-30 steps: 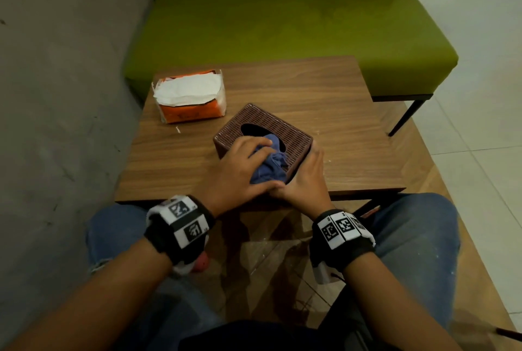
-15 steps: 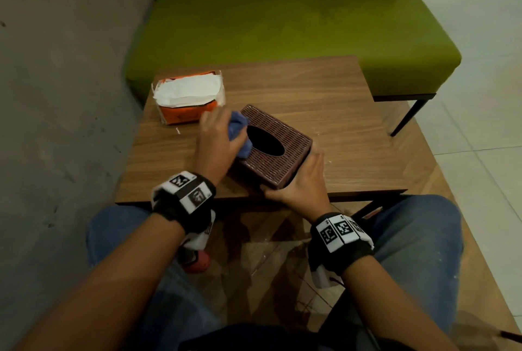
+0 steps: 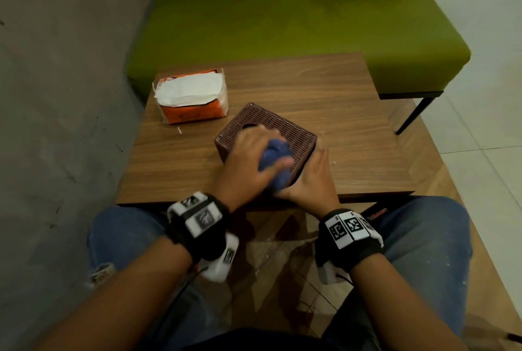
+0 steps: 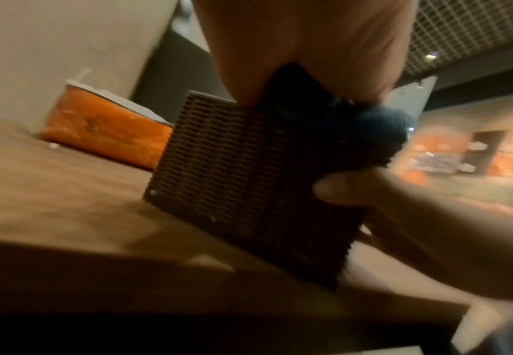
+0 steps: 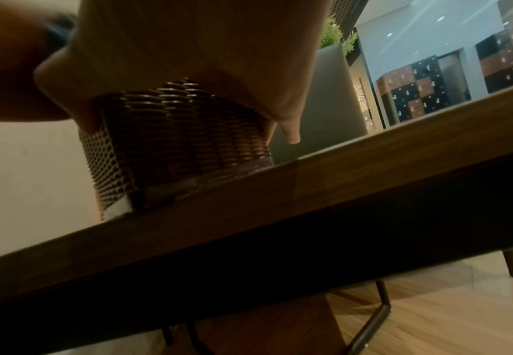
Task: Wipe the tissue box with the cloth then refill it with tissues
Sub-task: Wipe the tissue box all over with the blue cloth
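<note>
Tissue box (image 3: 272, 121) in right hand (image 3: 310, 181) grip, left hand (image 3: 245, 167) clutching cloth (image 3: 275, 152)

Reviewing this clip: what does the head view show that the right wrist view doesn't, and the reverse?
Head only: the tissue box's top with its opening, the left hand gripping the blue cloth on it, and the person's jeans. Right wrist only: the table's underside and legs, a potted plant, chequered lockers behind. Both: the right hand holding the box's near corner on the wooden table.

Open tabletop (image 3: 339, 113) right of tissue box (image 3: 296, 135); tissue pack (image 3: 192, 102) stands far-left
</note>
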Motion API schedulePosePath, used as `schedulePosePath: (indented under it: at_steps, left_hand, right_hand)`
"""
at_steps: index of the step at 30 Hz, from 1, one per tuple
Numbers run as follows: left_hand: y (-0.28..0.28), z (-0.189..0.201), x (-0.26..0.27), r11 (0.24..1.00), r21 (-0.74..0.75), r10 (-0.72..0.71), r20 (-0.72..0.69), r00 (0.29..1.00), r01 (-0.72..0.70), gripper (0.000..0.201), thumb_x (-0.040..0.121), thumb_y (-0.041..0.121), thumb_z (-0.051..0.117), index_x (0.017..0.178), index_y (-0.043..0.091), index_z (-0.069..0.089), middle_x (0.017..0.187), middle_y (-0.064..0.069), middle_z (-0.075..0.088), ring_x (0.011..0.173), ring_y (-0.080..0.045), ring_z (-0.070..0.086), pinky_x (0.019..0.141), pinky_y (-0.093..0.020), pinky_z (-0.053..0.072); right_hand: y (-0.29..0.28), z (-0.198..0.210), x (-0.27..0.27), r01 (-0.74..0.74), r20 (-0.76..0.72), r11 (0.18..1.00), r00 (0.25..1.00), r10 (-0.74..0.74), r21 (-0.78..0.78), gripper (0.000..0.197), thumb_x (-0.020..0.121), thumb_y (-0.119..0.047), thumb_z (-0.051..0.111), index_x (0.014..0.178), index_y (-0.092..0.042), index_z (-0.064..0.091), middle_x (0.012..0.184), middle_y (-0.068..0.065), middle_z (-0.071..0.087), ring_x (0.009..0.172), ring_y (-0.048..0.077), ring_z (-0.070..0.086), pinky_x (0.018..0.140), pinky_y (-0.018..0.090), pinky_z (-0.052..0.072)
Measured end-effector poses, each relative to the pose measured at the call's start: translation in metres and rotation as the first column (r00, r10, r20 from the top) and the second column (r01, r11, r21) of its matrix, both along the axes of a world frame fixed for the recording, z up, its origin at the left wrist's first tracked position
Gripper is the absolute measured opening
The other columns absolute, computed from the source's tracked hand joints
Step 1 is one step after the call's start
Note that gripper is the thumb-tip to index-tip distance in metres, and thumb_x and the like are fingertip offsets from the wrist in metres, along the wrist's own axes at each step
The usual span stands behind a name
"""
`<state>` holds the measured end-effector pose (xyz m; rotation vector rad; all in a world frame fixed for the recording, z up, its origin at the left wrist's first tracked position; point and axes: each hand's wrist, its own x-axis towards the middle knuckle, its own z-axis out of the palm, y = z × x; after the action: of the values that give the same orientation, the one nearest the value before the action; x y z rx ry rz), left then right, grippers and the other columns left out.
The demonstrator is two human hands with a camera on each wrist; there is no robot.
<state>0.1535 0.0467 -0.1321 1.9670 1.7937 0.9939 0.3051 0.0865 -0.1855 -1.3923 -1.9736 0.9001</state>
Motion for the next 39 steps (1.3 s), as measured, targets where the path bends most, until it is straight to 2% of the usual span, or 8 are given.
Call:
schedulePosePath:
  at_steps: [4, 10, 15, 24, 29, 31, 36, 39]
  left_hand:
    - [-0.018, -0.004, -0.025, 0.963, 0.002, -0.267, -0.110, 0.957, 0.268, 0.051, 0.081, 0.046, 0.062, 0.120, 0.013, 0.058, 0.129, 0.001, 0.056, 0.134, -0.015, 0.032, 0.112, -0.020, 0.021]
    - [0.008, -0.003, -0.027, 0.988, 0.092, 0.115, 0.066, 0.991, -0.120, 0.021, 0.086, 0.026, 0.063, 0.102, 0.012, 0.063, 0.106, -0.002, 0.062, 0.107, -0.019, 0.052, 0.093, -0.036, 0.041]
    - [-0.013, -0.002, 0.004, 0.994, 0.080, -0.070, -0.084, 0.994, 0.077, 0.031, 0.084, 0.026, 0.064, 0.110, 0.008, 0.059, 0.111, -0.008, 0.059, 0.106, -0.018, 0.046, 0.092, -0.020, 0.034]
    - [0.031, 0.003, -0.054, 0.941, 0.015, 0.326, 0.232, 0.916, -0.339, 0.023, 0.087, 0.021, 0.065, 0.100, 0.006, 0.054, 0.099, -0.009, 0.060, 0.094, -0.020, 0.056, 0.077, -0.023, 0.043]
    - [0.004, 0.000, -0.054, 0.964, -0.005, 0.255, 0.298, 0.920, -0.266, 0.021, 0.085, 0.012, 0.066, 0.100, 0.010, 0.052, 0.099, -0.007, 0.056, 0.092, 0.000, 0.054, 0.079, -0.008, 0.039]
    - [-0.003, 0.003, -0.051, 0.961, 0.003, 0.265, 0.287, 0.921, -0.277, 0.019, 0.086, 0.011, 0.066, 0.098, 0.009, 0.051, 0.098, -0.003, 0.052, 0.088, 0.010, 0.050, 0.078, -0.006, 0.037]
    - [-0.019, -0.004, -0.021, 0.903, 0.027, 0.414, 0.216, 0.884, -0.429, 0.025, 0.089, 0.022, 0.063, 0.105, 0.008, 0.050, 0.102, -0.005, 0.051, 0.096, -0.016, 0.052, 0.081, -0.025, 0.043]
    - [-0.038, -0.009, -0.005, 0.954, 0.114, 0.269, 0.079, 0.960, -0.276, 0.027, 0.089, 0.024, 0.061, 0.110, 0.009, 0.054, 0.107, -0.005, 0.055, 0.102, -0.017, 0.049, 0.088, -0.019, 0.037]
  right_hand:
    - [0.003, 0.002, 0.003, -0.017, -0.023, 1.000, 1.000, 0.017, 0.014, 0.134, 0.044, -0.054, 0.084, 0.144, 0.005, 0.016, 0.138, 0.017, 0.033, 0.132, 0.029, 0.032, 0.113, 0.041, 0.029]
    - [0.007, 0.002, -0.001, -0.003, -0.003, 0.999, 1.000, 0.003, 0.046, 0.129, 0.042, -0.044, 0.090, 0.141, 0.004, 0.021, 0.135, 0.014, 0.035, 0.129, 0.026, 0.035, 0.110, 0.040, 0.034]
    - [0.008, 0.003, 0.002, -0.035, -0.018, 0.999, 0.999, 0.035, 0.022, 0.128, 0.048, -0.046, 0.087, 0.144, 0.002, 0.016, 0.136, 0.014, 0.036, 0.130, 0.030, 0.037, 0.111, 0.047, 0.033]
    - [0.010, 0.005, 0.000, -0.018, -0.048, 1.000, 0.999, 0.018, -0.003, 0.130, 0.043, -0.051, 0.089, 0.142, -0.005, 0.019, 0.137, 0.006, 0.032, 0.130, 0.019, 0.033, 0.111, 0.040, 0.035]
    - [0.030, 0.010, 0.015, -0.150, 0.026, 0.984, 0.988, 0.153, -0.096, 0.132, 0.043, -0.060, 0.082, 0.147, -0.015, 0.014, 0.145, 0.002, 0.029, 0.138, 0.022, 0.029, 0.115, 0.057, 0.022]
    - [0.041, 0.014, 0.018, -0.225, -0.022, 0.959, 0.974, 0.224, -0.173, 0.126, 0.050, -0.048, 0.086, 0.149, -0.022, 0.014, 0.148, 0.000, 0.029, 0.140, 0.021, 0.029, 0.115, 0.057, 0.022]
    - [0.036, 0.031, -0.001, -0.150, -0.436, 0.931, 0.900, -0.011, -0.333, 0.075, 0.065, -0.048, 0.059, 0.137, -0.037, 0.038, 0.136, 0.000, 0.052, 0.124, 0.018, 0.051, 0.107, 0.044, 0.041]
    - [0.038, 0.043, -0.023, 0.200, -0.197, 0.947, 0.947, -0.252, -0.251, 0.050, 0.083, -0.057, 0.053, 0.123, -0.027, 0.056, 0.117, 0.006, 0.065, 0.110, 0.027, 0.059, 0.089, 0.033, 0.044]
